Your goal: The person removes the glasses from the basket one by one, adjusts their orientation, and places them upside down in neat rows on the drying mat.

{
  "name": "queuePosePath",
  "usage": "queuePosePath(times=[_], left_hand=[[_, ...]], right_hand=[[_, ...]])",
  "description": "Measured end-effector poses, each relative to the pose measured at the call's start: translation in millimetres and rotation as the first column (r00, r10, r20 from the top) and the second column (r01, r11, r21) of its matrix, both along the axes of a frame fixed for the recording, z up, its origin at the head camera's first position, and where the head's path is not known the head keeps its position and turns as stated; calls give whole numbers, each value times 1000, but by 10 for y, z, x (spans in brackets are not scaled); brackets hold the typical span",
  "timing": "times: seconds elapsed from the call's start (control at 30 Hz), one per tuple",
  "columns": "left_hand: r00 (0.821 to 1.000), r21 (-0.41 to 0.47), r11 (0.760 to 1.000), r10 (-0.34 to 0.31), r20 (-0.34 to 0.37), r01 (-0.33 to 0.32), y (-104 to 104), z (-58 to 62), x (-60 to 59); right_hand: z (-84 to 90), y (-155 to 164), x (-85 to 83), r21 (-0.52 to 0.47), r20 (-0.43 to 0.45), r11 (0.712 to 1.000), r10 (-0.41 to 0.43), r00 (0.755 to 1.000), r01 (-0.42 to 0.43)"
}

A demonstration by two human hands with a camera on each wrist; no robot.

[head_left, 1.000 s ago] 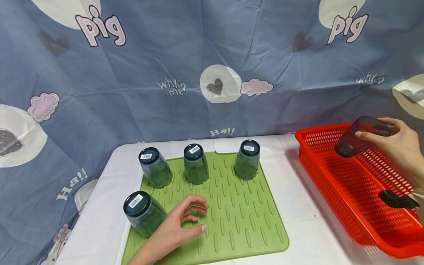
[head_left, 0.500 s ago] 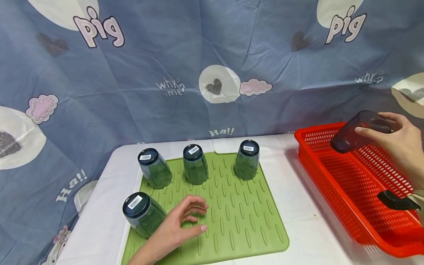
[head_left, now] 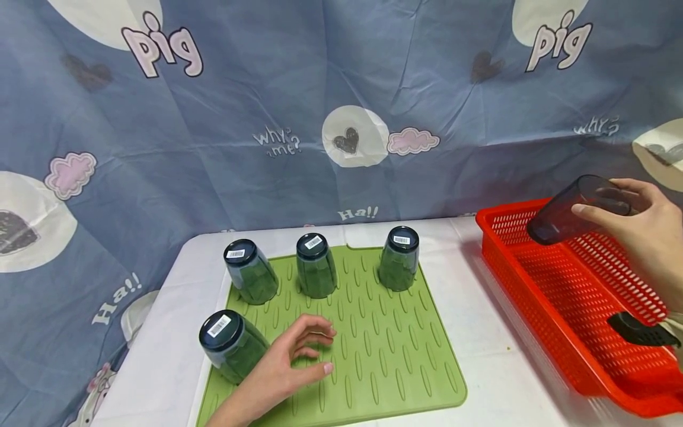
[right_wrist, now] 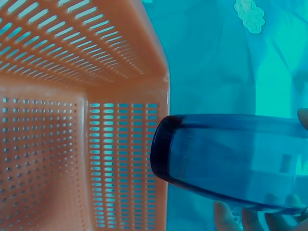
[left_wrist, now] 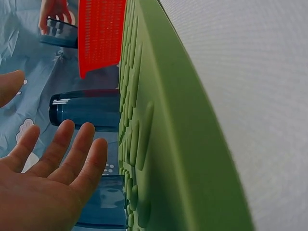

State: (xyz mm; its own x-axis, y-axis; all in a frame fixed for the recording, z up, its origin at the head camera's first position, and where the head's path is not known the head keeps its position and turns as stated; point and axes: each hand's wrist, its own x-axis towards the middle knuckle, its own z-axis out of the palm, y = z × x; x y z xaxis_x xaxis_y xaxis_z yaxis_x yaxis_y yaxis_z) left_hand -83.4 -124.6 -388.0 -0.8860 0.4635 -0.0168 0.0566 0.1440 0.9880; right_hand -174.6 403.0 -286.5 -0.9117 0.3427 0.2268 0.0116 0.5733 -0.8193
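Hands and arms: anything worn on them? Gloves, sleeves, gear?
Both hands are bare, no gloves and no rings that show. The left hand and its forearm are uncovered down to the bottom edge of the head view. At the right hand, a pale sleeve cuff shows at the wrist, with a black wrist-worn device jutting out beside it. No markings are visible.

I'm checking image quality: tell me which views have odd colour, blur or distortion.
Head view: sharp, evenly lit, edges bent by a wide lens. Left wrist view: turned sideways, hand soft. Right wrist view: colours shifted, basket pale orange, cup bright blue.
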Motion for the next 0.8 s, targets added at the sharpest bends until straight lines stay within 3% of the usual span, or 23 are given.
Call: queuePosePath(times=[0.3, 0.43, 0.6, 0.73, 0.8], left_hand=[[1000, -2, 1000, 3, -15, -3, -5, 10, -6], [1000, 1, 1000, 4, -16, -4, -8, 14, -3], [1000, 3, 1000, 8, -14, -8, -13, 24, 0], [1000, 1, 1000, 13, -7, -13, -19, 33, 1], [1000, -1, 1000, 15, -5, -15, -22, 34, 2]], right_hand=[[67, -61, 47, -143, -118, 988, 49, 992, -66], [78, -89, 82, -248, -175, 961, 78, 981, -120], [73, -118, 112, -471, -297, 847, 113, 948, -248], [72, -167, 142, -506, -329, 817, 116, 937, -278], [79, -197, 164, -508, -329, 816, 111, 938, -274]])
